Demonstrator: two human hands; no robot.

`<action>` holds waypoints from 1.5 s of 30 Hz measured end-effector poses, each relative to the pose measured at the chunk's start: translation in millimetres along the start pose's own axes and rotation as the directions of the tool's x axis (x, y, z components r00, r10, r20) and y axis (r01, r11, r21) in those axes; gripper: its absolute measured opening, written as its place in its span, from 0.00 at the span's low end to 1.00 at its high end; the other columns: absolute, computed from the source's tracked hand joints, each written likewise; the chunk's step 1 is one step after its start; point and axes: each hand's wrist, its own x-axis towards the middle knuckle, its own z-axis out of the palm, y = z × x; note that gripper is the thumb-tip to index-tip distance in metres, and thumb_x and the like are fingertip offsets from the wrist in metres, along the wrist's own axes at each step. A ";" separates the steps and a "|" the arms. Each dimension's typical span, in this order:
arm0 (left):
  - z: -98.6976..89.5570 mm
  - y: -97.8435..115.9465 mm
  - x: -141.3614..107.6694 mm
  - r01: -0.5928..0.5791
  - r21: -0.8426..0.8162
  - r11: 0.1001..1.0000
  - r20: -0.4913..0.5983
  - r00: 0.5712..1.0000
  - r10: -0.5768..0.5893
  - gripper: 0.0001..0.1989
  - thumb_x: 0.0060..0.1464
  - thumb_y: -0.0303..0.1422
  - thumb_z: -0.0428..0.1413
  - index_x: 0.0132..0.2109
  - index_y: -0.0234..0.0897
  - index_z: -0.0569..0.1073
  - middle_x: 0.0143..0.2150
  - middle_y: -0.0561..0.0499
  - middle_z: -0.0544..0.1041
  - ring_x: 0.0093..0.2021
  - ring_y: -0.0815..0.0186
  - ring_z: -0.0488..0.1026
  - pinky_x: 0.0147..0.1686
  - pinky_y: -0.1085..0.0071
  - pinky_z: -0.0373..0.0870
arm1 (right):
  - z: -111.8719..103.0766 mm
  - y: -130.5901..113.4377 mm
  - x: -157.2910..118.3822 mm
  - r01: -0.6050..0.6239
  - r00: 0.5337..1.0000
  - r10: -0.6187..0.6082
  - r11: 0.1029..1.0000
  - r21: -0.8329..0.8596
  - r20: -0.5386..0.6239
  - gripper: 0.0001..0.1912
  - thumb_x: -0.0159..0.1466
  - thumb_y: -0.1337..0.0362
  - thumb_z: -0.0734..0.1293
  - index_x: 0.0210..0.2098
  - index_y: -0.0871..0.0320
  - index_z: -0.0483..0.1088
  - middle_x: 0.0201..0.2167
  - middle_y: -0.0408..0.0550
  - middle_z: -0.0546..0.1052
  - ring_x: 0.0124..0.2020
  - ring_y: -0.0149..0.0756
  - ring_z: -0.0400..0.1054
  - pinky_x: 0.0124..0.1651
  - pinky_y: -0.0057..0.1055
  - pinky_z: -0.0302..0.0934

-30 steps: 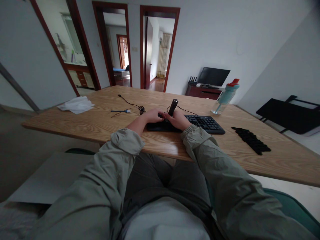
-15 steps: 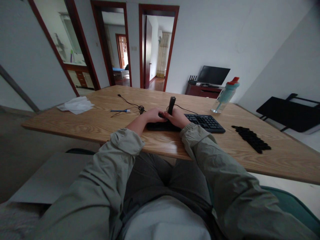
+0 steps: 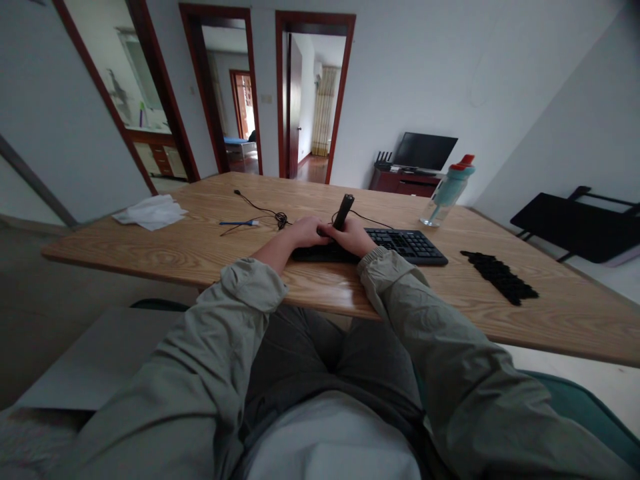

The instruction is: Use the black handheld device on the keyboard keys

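A black keyboard lies near the table's front edge, its left part largely covered by my hands. My right hand is closed round a black stick-shaped handle, which stands up at a slight tilt over the keyboard. The handle's lower end is hidden by my fingers. Right beside it, my left hand is curled over the keyboard's left part, its fingertips meeting the right hand. What those left fingers grip cannot be made out. To the right of the keyboard lies a patch of small black pieces in rows, probably keycaps.
Left of my hands are a blue brush and a black cable with a coil. White tissue lies at the table's left. A clear bottle with a red lid stands at the back right of the wooden table.
The top of the black handle has tipped slightly to the right. Both hands stay at the same spot on the keyboard, and the view has shifted a little.
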 end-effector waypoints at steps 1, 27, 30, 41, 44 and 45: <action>0.0 0.1 0.1 0.012 -0.007 1.000 0.006 1.000 -0.012 0.13 0.49 0.38 0.60 0.40 0.38 0.81 0.37 0.50 0.81 0.36 0.62 0.75 0.38 0.69 0.68 | 0.8 -0.1 0.9 -0.004 1.000 0.005 0.997 0.080 -0.019 0.21 0.59 0.46 0.67 0.30 0.61 0.72 0.28 0.48 0.76 0.32 0.34 0.68 0.37 0.29 0.61; 1.2 -13.7 -7.2 0.020 -0.053 0.998 -0.055 0.998 -0.022 0.15 0.50 0.35 0.59 0.44 0.34 0.80 0.44 0.45 0.81 0.43 0.59 0.76 0.47 0.65 0.71 | 60.1 -22.5 32.2 -0.172 0.723 0.463 0.839 0.516 -0.513 0.15 0.59 0.61 0.64 0.17 0.55 0.59 0.15 0.39 0.60 0.20 0.29 0.56 0.23 0.27 0.49; 4.1 -13.0 -8.0 0.153 0.058 0.987 -0.143 0.979 -0.143 0.16 0.54 0.38 0.56 0.48 0.39 0.78 0.48 0.44 0.79 0.49 0.54 0.74 0.51 0.61 0.69 | 62.0 -23.1 34.6 -0.211 0.692 0.458 0.868 0.450 -0.558 0.14 0.58 0.60 0.62 0.18 0.56 0.62 0.16 0.41 0.62 0.22 0.31 0.58 0.25 0.28 0.51; 6.6 4.8 -8.7 0.296 0.202 0.934 -0.140 0.952 -0.272 0.18 0.61 0.38 0.47 0.51 0.44 0.76 0.56 0.47 0.76 0.57 0.54 0.70 0.54 0.58 0.65 | 64.4 -27.1 42.0 -0.364 0.601 0.512 0.859 0.360 -0.613 0.15 0.61 0.58 0.61 0.23 0.58 0.70 0.22 0.53 0.74 0.28 0.39 0.69 0.28 0.29 0.58; 6.4 7.1 -9.6 0.308 0.218 0.926 -0.136 0.949 -0.284 0.18 0.62 0.40 0.45 0.52 0.45 0.75 0.57 0.48 0.75 0.58 0.54 0.69 0.55 0.56 0.64 | 64.0 -29.9 42.8 -0.395 0.570 0.530 0.847 0.357 -0.627 0.16 0.61 0.58 0.61 0.25 0.60 0.73 0.24 0.56 0.75 0.31 0.42 0.72 0.30 0.30 0.60; 6.4 7.8 -9.7 0.309 0.223 0.925 -0.134 0.949 -0.285 0.19 0.62 0.40 0.45 0.52 0.45 0.75 0.57 0.47 0.75 0.58 0.53 0.69 0.56 0.55 0.63 | 63.8 -30.7 42.9 -0.402 0.558 0.538 0.841 0.361 -0.632 0.16 0.62 0.58 0.61 0.25 0.60 0.73 0.24 0.56 0.75 0.31 0.43 0.72 0.31 0.31 0.60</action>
